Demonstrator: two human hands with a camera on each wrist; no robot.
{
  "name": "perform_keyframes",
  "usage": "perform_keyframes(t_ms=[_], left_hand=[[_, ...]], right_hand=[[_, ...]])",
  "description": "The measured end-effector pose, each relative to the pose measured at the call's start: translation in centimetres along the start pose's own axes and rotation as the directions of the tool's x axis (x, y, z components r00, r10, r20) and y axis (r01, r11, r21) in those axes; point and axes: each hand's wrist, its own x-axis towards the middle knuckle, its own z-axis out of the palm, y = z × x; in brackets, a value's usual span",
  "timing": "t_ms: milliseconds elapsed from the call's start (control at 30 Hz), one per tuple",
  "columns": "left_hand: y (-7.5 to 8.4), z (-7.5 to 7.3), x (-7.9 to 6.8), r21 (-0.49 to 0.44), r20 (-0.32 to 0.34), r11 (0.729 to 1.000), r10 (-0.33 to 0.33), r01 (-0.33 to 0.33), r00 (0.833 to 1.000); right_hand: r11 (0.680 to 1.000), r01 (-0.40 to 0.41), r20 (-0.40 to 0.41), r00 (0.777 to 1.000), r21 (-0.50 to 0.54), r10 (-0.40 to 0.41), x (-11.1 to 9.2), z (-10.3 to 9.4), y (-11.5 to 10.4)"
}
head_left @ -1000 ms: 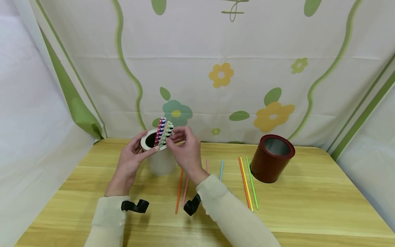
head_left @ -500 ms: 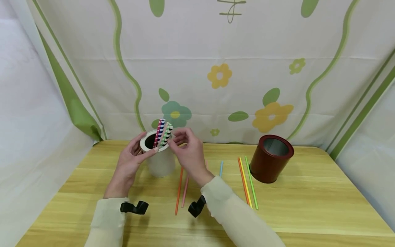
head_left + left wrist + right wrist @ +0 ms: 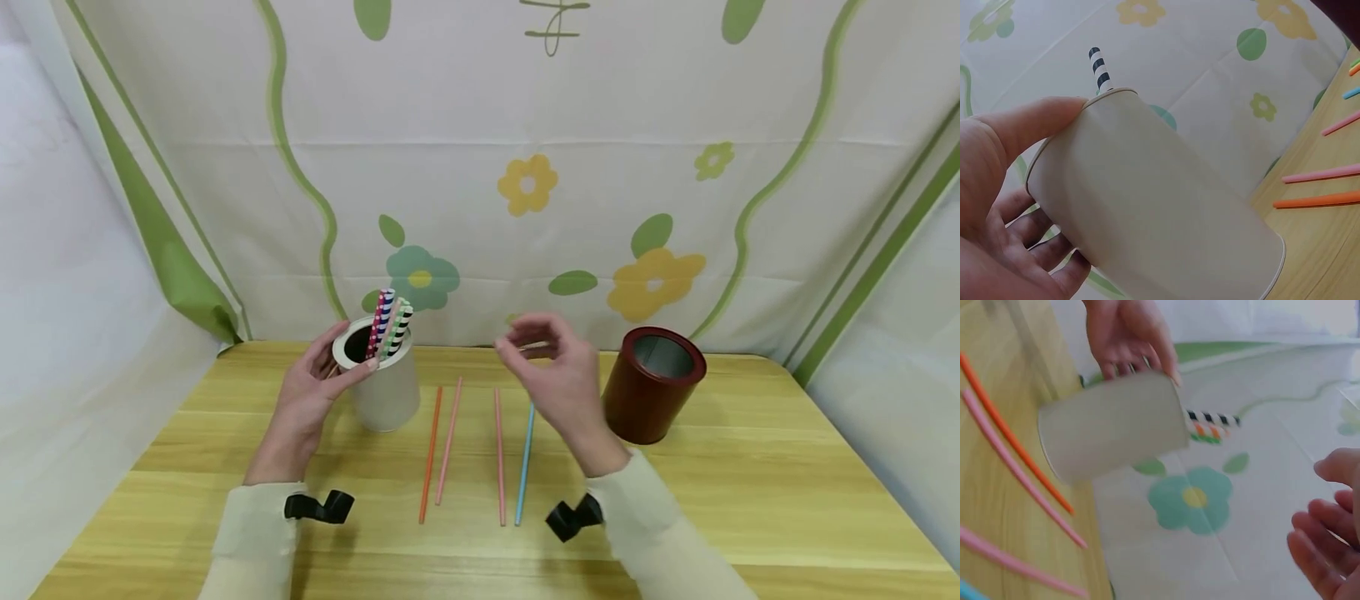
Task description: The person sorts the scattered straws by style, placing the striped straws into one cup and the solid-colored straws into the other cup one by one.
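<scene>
Left-centre, my left fingers are gripping the white can — my right fingers are hovering well apart, loosely curled.

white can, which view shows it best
The head view: only there does the white can show its open top, patterned straws inside. The left wrist shows its side close up, cropped below; the right wrist view, its side, blurred.

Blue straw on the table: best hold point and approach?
I'd pinch the blue straw around mid-length, from above, across its width: it's thin and lies flat on the table. Avoid its near end, where the neighbouring pink straw on its left sits closest; the gap widens toward the far end.
</scene>
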Motion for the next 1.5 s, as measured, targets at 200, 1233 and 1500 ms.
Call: perform_keyframes(t_ms=[200,1233,1500], left_hand=[[-0.1,-0.3,-0.1,-0.001,0.006,1.000,-0.003,0.003,1.000],[3.1,-0.7,-2.1,0.114,-0.177,0.985,0.148,-0.129,0.973],[4.5,2.7,-4.3,0.150,-0.206,0.924,0.378,-0.353,0.903]], right_hand=[[0.965,0.050,-0.163,0.982,-0.258,-0.094,-0.9,-7.2,1.6],[0.764,-0.385,-0.083,0.911,-0.519,0.403,-2.0,-15.3,6.6],[0.761,-0.407,-0.091,0.902,-0.505,0.422,-1.7,-15.5,6.5]])
